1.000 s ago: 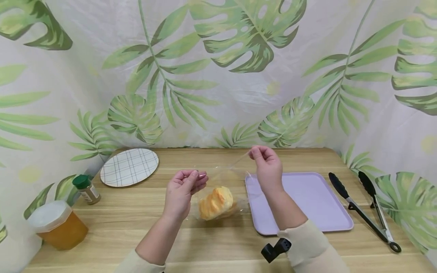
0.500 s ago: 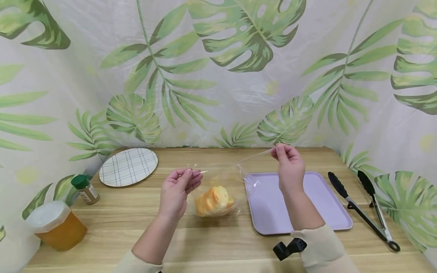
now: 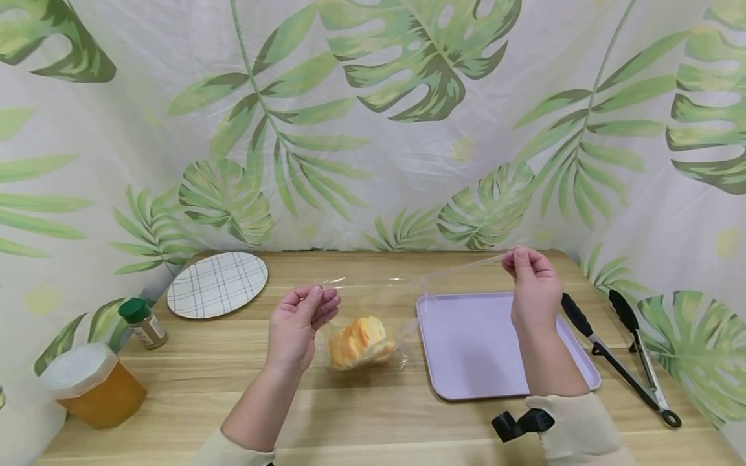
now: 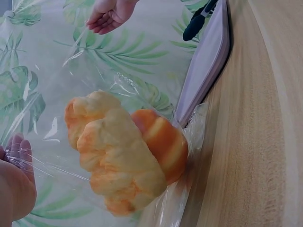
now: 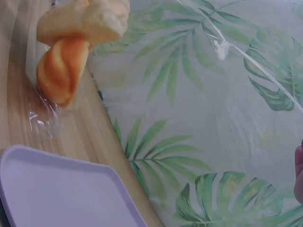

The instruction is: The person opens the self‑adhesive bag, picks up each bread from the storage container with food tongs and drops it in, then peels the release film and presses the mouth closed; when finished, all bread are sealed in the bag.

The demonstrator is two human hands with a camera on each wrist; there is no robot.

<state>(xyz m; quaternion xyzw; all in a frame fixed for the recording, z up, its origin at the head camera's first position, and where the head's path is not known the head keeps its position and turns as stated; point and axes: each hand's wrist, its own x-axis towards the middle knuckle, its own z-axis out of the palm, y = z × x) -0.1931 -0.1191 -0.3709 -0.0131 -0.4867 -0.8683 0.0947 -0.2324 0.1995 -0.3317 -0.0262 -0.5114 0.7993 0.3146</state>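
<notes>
A clear plastic bag [image 3: 373, 299] stands mid-table with two bread pieces inside: a pale, bumpy loaf [image 4: 116, 153] and a smaller orange-brown striped bun [image 4: 163, 144]. My left hand [image 3: 296, 327] pinches the bag's upper left corner between thumb and fingers. Higher and to the right, my right hand [image 3: 536, 288] pinches the end of a thin clear plastic strip [image 3: 466, 265]. That strip runs taut down to the bag's top edge. In the right wrist view only a sliver of the right hand shows, and the strip [image 5: 265, 71] crosses the upper right.
A lilac tray [image 3: 472, 356] lies right of the bag, under my right forearm. Black-tipped tongs [image 3: 632, 362] lie beyond it. On the left are a checked oval plate [image 3: 218, 285], a green-capped spice jar [image 3: 146, 323] and an amber tub with a white lid [image 3: 96, 388].
My right hand has moved right, drawing the clear strip out longer from the bag. The left hand has shifted slightly left, and the bag's top edge looks straighter.
</notes>
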